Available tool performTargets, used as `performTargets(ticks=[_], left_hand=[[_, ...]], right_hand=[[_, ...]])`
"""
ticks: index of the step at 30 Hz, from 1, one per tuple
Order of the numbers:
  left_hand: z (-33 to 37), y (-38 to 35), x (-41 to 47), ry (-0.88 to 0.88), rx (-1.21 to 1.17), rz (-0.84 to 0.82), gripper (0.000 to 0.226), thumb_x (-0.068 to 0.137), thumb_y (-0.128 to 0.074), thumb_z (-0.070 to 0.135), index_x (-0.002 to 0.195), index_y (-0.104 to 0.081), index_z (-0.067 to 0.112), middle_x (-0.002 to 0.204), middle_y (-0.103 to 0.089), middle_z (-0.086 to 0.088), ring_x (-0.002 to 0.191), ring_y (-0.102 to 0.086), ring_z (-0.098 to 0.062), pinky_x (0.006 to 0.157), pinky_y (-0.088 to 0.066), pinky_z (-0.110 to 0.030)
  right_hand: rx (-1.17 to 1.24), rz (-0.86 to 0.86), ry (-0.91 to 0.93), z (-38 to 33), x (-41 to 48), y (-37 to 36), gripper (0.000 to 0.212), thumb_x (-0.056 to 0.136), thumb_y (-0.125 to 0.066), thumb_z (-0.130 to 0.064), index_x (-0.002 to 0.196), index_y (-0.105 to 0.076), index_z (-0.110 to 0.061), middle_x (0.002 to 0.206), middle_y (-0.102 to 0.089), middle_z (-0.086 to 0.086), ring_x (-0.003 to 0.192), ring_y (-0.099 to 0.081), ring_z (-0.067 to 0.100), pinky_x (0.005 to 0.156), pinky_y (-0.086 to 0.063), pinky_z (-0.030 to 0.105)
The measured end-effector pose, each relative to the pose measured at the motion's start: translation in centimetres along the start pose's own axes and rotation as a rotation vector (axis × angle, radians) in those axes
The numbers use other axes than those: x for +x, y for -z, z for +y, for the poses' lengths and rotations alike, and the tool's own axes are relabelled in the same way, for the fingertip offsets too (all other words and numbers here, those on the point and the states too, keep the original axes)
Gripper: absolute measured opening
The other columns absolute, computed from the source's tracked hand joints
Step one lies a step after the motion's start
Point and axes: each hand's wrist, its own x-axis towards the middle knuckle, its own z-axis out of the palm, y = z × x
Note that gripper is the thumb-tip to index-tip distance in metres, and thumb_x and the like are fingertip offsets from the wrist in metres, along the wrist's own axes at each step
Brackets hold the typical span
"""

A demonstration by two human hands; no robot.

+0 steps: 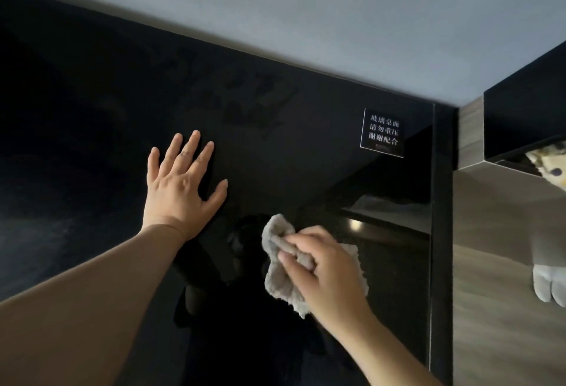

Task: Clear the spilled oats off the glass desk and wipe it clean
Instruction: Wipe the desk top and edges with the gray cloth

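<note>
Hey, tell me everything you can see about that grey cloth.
The cloth is a light grey rag, soft and fuzzy-looking, crumpled into folds. The right hand grips it bunched under curled fingers, low over the black glass desk near its right edge; whether it touches the glass cannot be told.

Black notice sticker point(382, 133) with white Chinese characters, just left of a wood-grain side panel point(490, 293). Grey wall point(337, 18) behind. Far right, floral fabric point(551, 165) peeks from under a black cabinet point(526, 110); lower down, a white paw-shaped item point(548, 284).
</note>
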Motion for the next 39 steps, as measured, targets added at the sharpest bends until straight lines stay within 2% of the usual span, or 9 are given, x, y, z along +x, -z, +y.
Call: performTargets(ticks=[4, 8, 13, 17, 24, 28, 32, 36, 39], left_hand=[[-0.1, 0.0, -0.1, -0.006, -0.011, 0.004, 0.073, 0.086, -0.030, 0.062, 0.149, -0.031, 0.025, 0.160, -0.018, 0.002, 0.149, -0.005, -0.019, 0.120, 0.001, -0.046], [-0.1, -0.2, -0.2, -0.017, -0.011, 0.019, 0.069, 0.089, -0.036, 0.059, 0.149, -0.031, 0.025, 0.160, -0.017, 0.002, 0.149, -0.005, -0.020, 0.120, 0.001, -0.046], [-0.3, -0.1, -0.4, -0.043, -0.062, 0.043, 0.065, 0.092, -0.046, 0.052, 0.148, -0.034, 0.020, 0.159, -0.023, -0.002, 0.149, -0.008, -0.022, 0.120, 0.002, -0.046], [-1.2, 0.7, -1.2, -0.130, -0.203, 0.026, 0.066, 0.084, -0.049, 0.042, 0.142, -0.044, 0.012, 0.151, -0.038, -0.006, 0.146, -0.022, -0.026, 0.120, -0.006, -0.047], [-2.7, 2.1, -7.7, -0.228, -0.292, 0.016, 0.061, 0.090, -0.042, 0.039, 0.143, -0.042, 0.010, 0.146, -0.045, -0.007, 0.142, -0.032, -0.027, 0.117, -0.023, -0.049], [-3.1, 3.0, -14.2, -0.239, -0.301, 0.060, 0.054, 0.090, -0.047, 0.033, 0.138, -0.049, 0.008, 0.144, -0.047, -0.006, 0.139, -0.037, -0.028, 0.114, -0.027, -0.053], [-3.7, 3.1, -18.7, -0.390, -0.237, -0.003, 0.051, 0.091, -0.049, 0.031, 0.137, -0.051, 0.009, 0.146, -0.046, -0.003, 0.140, -0.036, -0.024, 0.113, -0.027, -0.053], [-5.2, 2.0, -20.6, -0.321, -0.072, -0.110, 0.059, 0.093, -0.039, 0.040, 0.145, -0.041, 0.011, 0.157, -0.028, -0.004, 0.147, -0.019, -0.022, 0.118, -0.017, -0.050], [-5.5, 1.7, -20.6, -0.337, -0.018, -0.126, 0.060, 0.094, -0.037, 0.042, 0.146, -0.039, 0.013, 0.159, -0.023, -0.003, 0.148, -0.016, -0.021, 0.119, -0.015, -0.049]], right_hand=[[-0.138, 0.401, -0.109, 2.0, 5.1, 3.2, 0.028, 0.088, -0.058, -0.041, 0.102, -0.069, -0.020, 0.103, -0.061, -0.002, 0.095, -0.058, 0.014, 0.076, -0.044, 0.028], [-0.338, 0.517, -0.383, 3.1, 9.5, 2.0, 0.036, 0.084, -0.061, -0.052, 0.100, -0.068, -0.022, 0.110, -0.060, 0.001, 0.108, -0.051, 0.024, 0.077, -0.041, 0.032], [-0.471, 0.596, -0.220, 2.4, 6.3, -2.2, 0.016, 0.085, -0.068, -0.032, 0.089, -0.065, -0.017, 0.095, -0.059, 0.003, 0.080, -0.058, 0.024, 0.053, -0.042, 0.032], [-0.427, 0.548, -0.100, 1.0, -0.9, -4.7, 0.013, 0.087, -0.066, -0.032, 0.090, -0.070, -0.020, 0.095, -0.061, -0.004, 0.073, -0.055, 0.012, 0.055, -0.035, 0.023], [-0.118, 0.209, -0.044, -1.5, -7.3, -5.5, 0.012, 0.086, -0.067, -0.035, 0.089, -0.072, -0.024, 0.090, -0.060, -0.015, 0.069, -0.060, 0.003, 0.055, -0.052, 0.025], [-0.206, 0.396, -0.146, -1.4, -4.0, -2.5, 0.015, 0.087, -0.063, -0.038, 0.085, -0.070, -0.025, 0.096, -0.059, -0.010, 0.073, -0.058, 0.007, 0.062, -0.046, 0.026], [-0.378, 0.458, -0.285, -0.1, -0.5, -2.9, 0.018, 0.090, -0.059, -0.038, 0.093, -0.070, -0.023, 0.106, -0.055, -0.004, 0.079, -0.061, 0.020, 0.062, -0.054, 0.036], [-0.419, 0.433, -0.139, -1.5, -5.3, -7.1, 0.014, 0.081, -0.071, -0.025, 0.094, -0.070, -0.019, 0.100, -0.057, -0.002, 0.081, -0.057, 0.022, 0.060, -0.049, 0.033], [-0.290, 0.390, -0.068, -2.9, -10.3, -9.4, 0.018, 0.077, -0.076, -0.020, 0.095, -0.073, -0.018, 0.098, -0.059, -0.006, 0.085, -0.057, 0.015, 0.060, -0.049, 0.030]])
